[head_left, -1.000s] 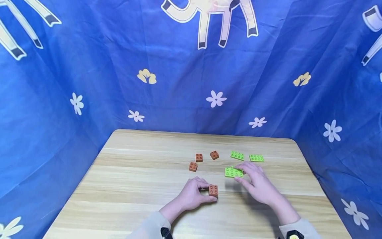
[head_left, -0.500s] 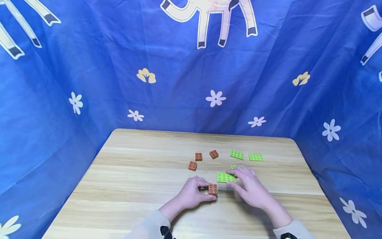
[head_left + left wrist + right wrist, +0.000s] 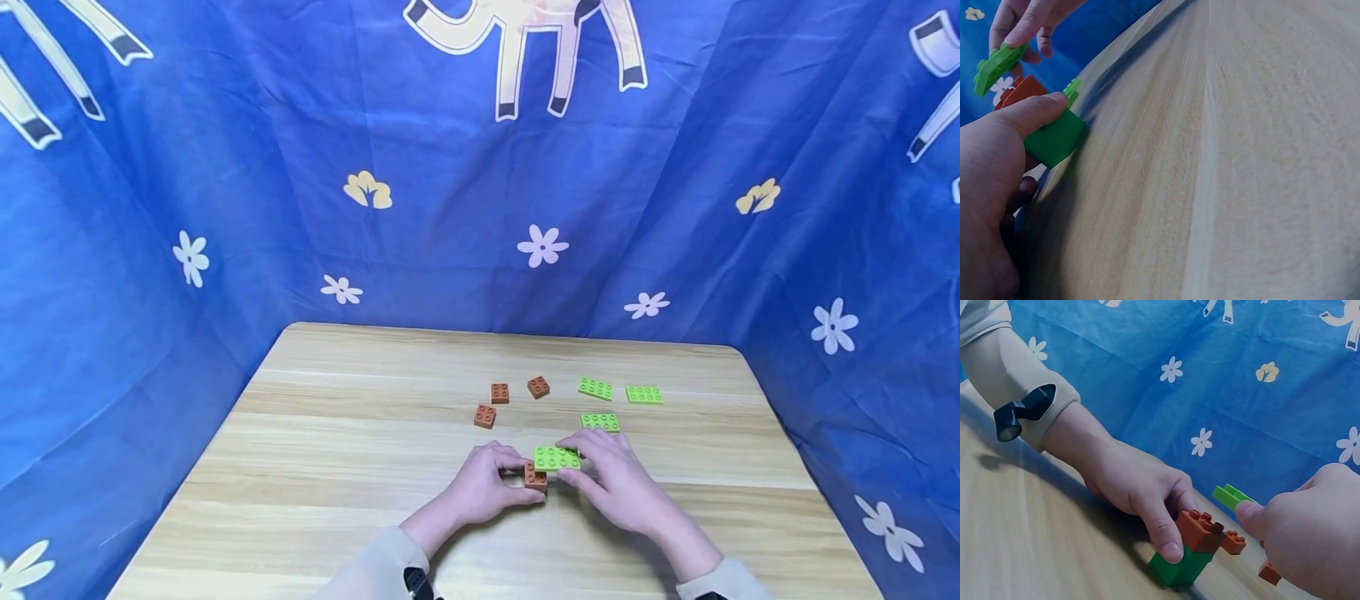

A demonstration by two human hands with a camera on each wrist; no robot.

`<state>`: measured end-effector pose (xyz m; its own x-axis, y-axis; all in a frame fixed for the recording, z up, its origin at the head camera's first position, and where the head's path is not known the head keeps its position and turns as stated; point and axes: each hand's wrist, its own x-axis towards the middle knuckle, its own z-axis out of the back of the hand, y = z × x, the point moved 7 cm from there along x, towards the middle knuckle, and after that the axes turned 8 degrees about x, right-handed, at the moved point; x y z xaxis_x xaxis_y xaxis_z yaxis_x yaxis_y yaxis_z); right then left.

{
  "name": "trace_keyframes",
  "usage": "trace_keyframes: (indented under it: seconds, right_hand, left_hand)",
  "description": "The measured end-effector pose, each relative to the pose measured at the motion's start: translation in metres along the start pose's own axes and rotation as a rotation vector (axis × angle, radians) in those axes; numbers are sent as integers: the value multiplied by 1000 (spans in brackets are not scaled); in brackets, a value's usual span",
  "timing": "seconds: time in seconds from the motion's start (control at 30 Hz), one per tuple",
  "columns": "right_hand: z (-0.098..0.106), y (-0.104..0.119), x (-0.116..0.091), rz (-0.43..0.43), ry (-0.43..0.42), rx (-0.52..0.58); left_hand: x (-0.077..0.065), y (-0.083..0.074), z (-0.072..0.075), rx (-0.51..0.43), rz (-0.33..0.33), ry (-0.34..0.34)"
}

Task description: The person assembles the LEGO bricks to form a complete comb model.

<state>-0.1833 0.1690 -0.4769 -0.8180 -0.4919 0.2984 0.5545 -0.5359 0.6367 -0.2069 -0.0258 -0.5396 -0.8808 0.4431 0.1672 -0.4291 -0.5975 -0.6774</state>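
Here's the left sleeve (image 3: 378, 562), plain and off-white at seven o'clock in the head view, and there's its pale match, the right sleeve (image 3: 723, 581), between four and five! Over to the right wrist view, between nine and ten, and what a sight: a chunky black device (image 3: 1025, 409) with a rounded, barrel-like end (quite the bracelet, that) on the snug beige cuff (image 3: 1063, 406) above a bare left hand (image 3: 1141, 481).

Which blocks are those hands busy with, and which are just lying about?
Being used:
brown brick on top of the green block, gripped by the left hand
lime plate, pinched by the right hand

Just lying about, maybe for later:
three loose brown bricks
three loose lime plates
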Motion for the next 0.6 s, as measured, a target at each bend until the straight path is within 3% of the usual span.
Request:
trace_keyframes:
  seconds: [0.23, 0.6]
  right_hand:
    - [-9, 2, 0, 32, 14, -2]
    - [-17, 0, 0, 35, 23, -15]
  left_hand:
    - [0, -2, 1, -10, -32, -16]
    - [0, -2, 1, -7, -19, -10]
